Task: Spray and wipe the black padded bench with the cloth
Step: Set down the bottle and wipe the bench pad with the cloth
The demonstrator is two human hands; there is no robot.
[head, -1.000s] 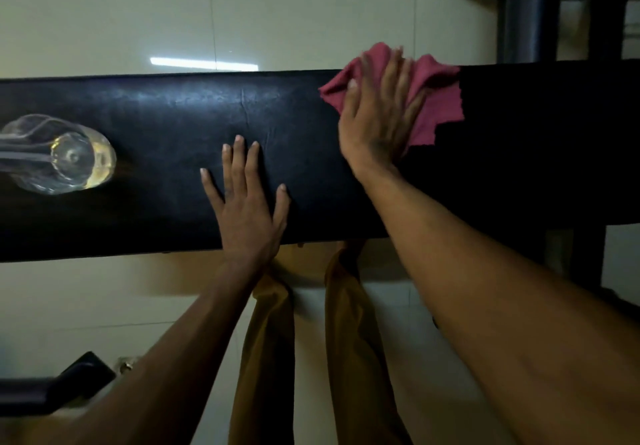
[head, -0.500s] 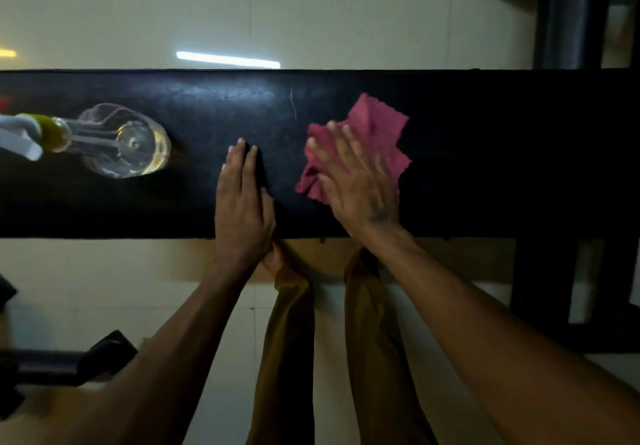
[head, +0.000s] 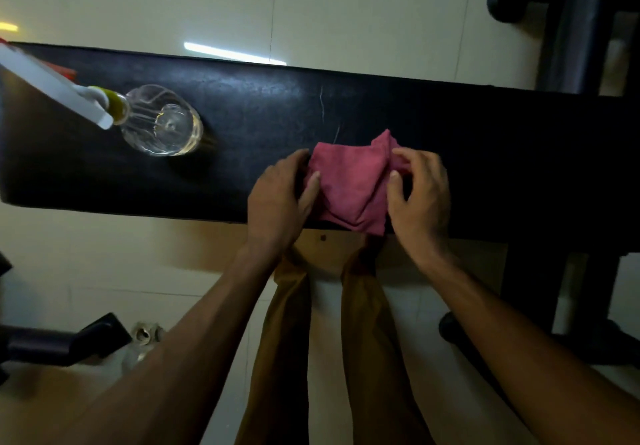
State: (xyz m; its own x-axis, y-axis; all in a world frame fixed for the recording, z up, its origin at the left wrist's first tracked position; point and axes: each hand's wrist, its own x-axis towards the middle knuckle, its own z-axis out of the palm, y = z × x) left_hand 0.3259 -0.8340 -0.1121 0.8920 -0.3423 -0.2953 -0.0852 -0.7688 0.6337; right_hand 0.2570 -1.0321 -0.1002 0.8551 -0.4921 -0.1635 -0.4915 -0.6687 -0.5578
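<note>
Pink cloth (head: 349,184) sits bunched on the near edge of the black padded bench (head: 242,115), just right of the bench's middle. Left hand (head: 280,195) pinches the cloth's left side at 9 o'clock, thumb on top, fingers tucked at the edge. Right hand (head: 419,191) pinches the raised fold at 2 o'clock of the cloth, fingers curled round it. Looks like a refold or regrip step, between wipe passes. Next move likely calls for flattening the cloth into a pad, one palm on it, then a stroke along the unwiped stretch. Clear spray bottle (head: 159,122) stands on the bench at 10 o'clock of the cloth, well apart, white trigger head pointing left. Padding is glossy, with a faint scratch just beyond the cloth. Floor is pale tile (head: 346,11); dark metal frame (head: 571,28) at 1 o'clock.
</note>
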